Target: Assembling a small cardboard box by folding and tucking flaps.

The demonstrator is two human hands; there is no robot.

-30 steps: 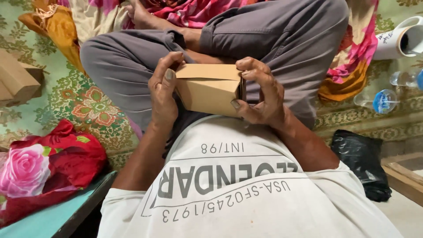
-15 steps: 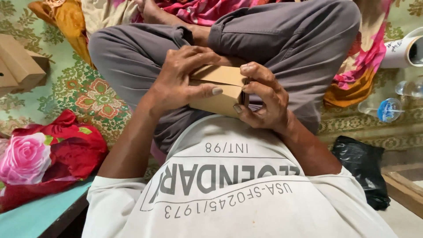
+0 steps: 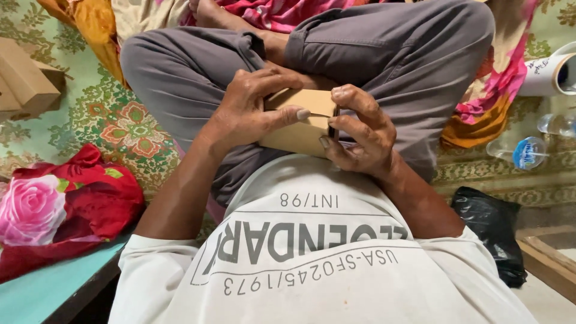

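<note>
The head view looks down on a green floral-patterned mat spread under a seated person with crossed legs in grey trousers and a white printed T-shirt. At the lower left lies a bundle of red cloth with a pink rose print, and at the lower right a crumpled black plastic bag. A stack of flat brown cardboard boxes rests at the left edge of the mat, well apart from the hands. At the right edge are a white roll of tape and, below it, a clear plastic bottle with a blue label. In the lap, held just above the trousers, is a small brown cardboard box. The left hand wraps over its top and left side, fingers closed on it, one finger laid across the front. The right hand grips its right end, fingers curled around the edge.
</note>
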